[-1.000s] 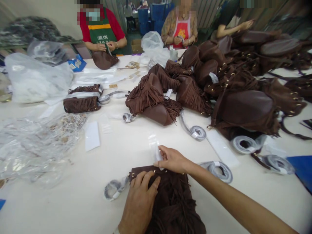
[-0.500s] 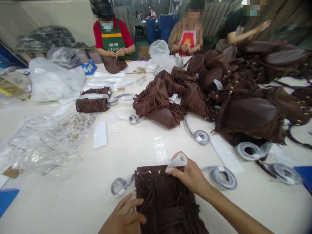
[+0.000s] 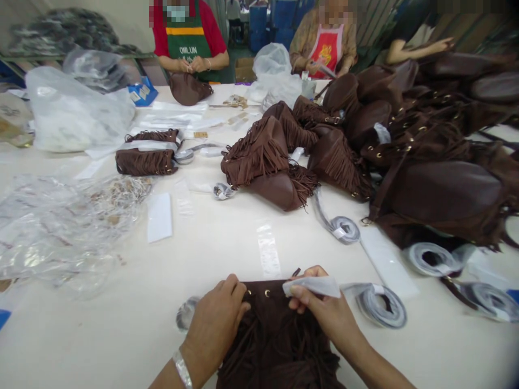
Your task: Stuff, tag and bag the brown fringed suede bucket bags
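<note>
A dark brown fringed bag (image 3: 279,340) lies flat on the table in front of me, its row of gold eyelets along the far edge. My left hand (image 3: 217,313) is closed on the bag's far left corner, thumb on top; its fingertips are partly hidden. At the right end of that edge, my right hand (image 3: 324,308) pinches a whitish translucent strip of wrapping (image 3: 316,285). A short dark cord end (image 3: 297,272) sticks up beside these fingers. Wrapped coiled straps lie on both sides, one (image 3: 187,313) behind my left hand and another (image 3: 381,305) right of my right hand.
A heap of brown bags (image 3: 441,189) fills the right side. A banded fringed bag (image 3: 146,154) and crumpled clear plastic (image 3: 52,232) lie left. White folded sheets (image 3: 159,217) and a clear packet (image 3: 268,251) lie ahead. Co-workers (image 3: 190,48) are across the table.
My left hand has moved up from the bag's left side to its far corner and closed there. My right hand has shifted slightly right and down, the wrapping strip now lying sideways. The view has shifted.
</note>
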{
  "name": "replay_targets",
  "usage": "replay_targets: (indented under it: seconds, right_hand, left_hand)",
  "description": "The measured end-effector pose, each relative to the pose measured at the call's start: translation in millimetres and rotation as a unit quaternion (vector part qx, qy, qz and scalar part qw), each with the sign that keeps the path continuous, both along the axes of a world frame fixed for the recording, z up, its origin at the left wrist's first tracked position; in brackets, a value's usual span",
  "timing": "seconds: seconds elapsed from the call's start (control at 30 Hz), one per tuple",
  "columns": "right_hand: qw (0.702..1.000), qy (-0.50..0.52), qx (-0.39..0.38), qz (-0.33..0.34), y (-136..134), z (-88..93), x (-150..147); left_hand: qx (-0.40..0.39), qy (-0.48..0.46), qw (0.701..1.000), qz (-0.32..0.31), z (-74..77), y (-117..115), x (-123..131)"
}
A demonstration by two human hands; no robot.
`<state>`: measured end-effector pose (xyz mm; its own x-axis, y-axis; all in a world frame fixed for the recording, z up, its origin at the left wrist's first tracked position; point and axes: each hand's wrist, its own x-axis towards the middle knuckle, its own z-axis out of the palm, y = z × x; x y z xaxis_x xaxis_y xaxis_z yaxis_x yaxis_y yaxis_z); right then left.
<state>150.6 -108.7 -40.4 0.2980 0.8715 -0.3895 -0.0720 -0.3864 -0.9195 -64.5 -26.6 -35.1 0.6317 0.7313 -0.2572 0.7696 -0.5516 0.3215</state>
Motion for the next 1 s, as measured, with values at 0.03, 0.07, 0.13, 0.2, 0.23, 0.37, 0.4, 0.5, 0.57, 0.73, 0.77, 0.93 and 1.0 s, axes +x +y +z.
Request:
replay_targets:
  seconds: [0.03,0.07,0.13,0.2,0.23,0.37,0.4,0.5,0.57,0.73,0.77,0.93,1.0]
  right_hand:
    - [1.0,-0.008,-0.007,-0.004,0,-0.5,-1]
    - [1.0,-0.015,-0.013,-0.008,0,-1.0,-1]
    - [0.999,-0.022,-0.018,-0.014,-1,-1.9,-3]
    - [0.999,-0.024,-0.016,-0.022,-2,-2.8,-4]
    - [0.999,-0.025,-0.014,-0.024,-2,-3.2,-4]
    - [1.0,-0.022,-0.005,-0.018,-4,-3.6,-4]
    - [1.0,-0.02,-0.003,-0.015,-4,-3.8,-4]
    - [1.0,-0.021,0.006,-0.015,-6,-6.2,-6]
    - [0.999,-0.031,0.016,0.0,-8,-7.9,-8]
    - [0.961,-0.145,0.048,0.233,-5,6.4,3]
    - [0.939,-0.166,0.059,0.297,-2,13.2,9]
    - [0.878,-0.218,0.071,0.421,22,40.4,44]
    - [0.878,-0.29,0.078,0.374,36,41.1,51]
  left_hand:
    - [-0.012,0.0,1.0,0.0,-0.6,0,-1]
    - [-0.025,-0.002,1.0,0.003,-0.3,0,-2]
    - [-0.054,-0.014,0.998,0.016,1.4,4,-4]
    - [-0.084,-0.04,0.995,0.029,2.3,11,-6]
    - [-0.102,-0.061,0.992,0.032,2.0,15,-7]
    - [-0.2,-0.159,0.966,0.041,-2.1,29,-16]
    - [-0.225,-0.179,0.957,0.046,-3.3,32,-19]
    - [-0.276,-0.229,0.932,0.06,-6.8,37,-27]
    - [-0.296,-0.247,0.92,0.067,-9.0,38,-31]
    - [-0.328,-0.247,0.906,0.103,-7.8,38,-35]
    - [-0.328,-0.237,0.909,0.103,-5.8,37,-35]
    - [-0.254,-0.171,0.951,0.049,0.6,32,-32]
    - [-0.207,-0.158,0.965,0.032,-2.0,29,-31]
